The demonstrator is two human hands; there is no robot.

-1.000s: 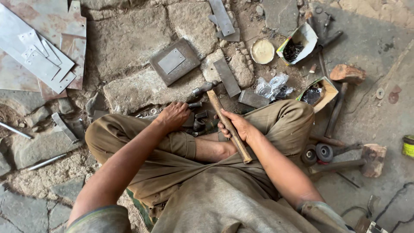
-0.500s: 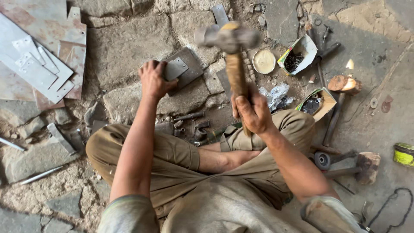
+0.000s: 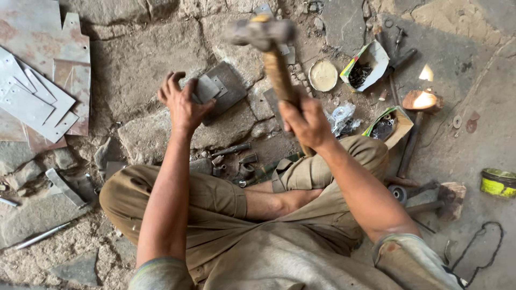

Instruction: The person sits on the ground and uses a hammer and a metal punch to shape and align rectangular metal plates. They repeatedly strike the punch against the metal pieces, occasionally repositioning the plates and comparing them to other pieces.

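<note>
My right hand (image 3: 306, 121) grips the wooden handle of a hammer (image 3: 271, 51), raised with its blurred metal head up over the stone floor. My left hand (image 3: 183, 104) reaches forward and its fingers rest on a small grey metal piece (image 3: 207, 88) lying on a dark square metal plate (image 3: 231, 88) on a flat stone. I sit cross-legged in khaki trousers, with my knees just below both hands.
Cut sheet-metal pieces (image 3: 37, 102) lie stacked at the left. Small metal parts (image 3: 236, 161) sit in front of my legs. At the right are open cardboard boxes of hardware (image 3: 368, 67), a round lid (image 3: 323, 75), another hammer (image 3: 414, 123) and a yellow tin (image 3: 497, 182).
My right hand lifted the hammer from my lap up high over the stone. My left hand moved from my knee forward onto the metal piece on the plate.
</note>
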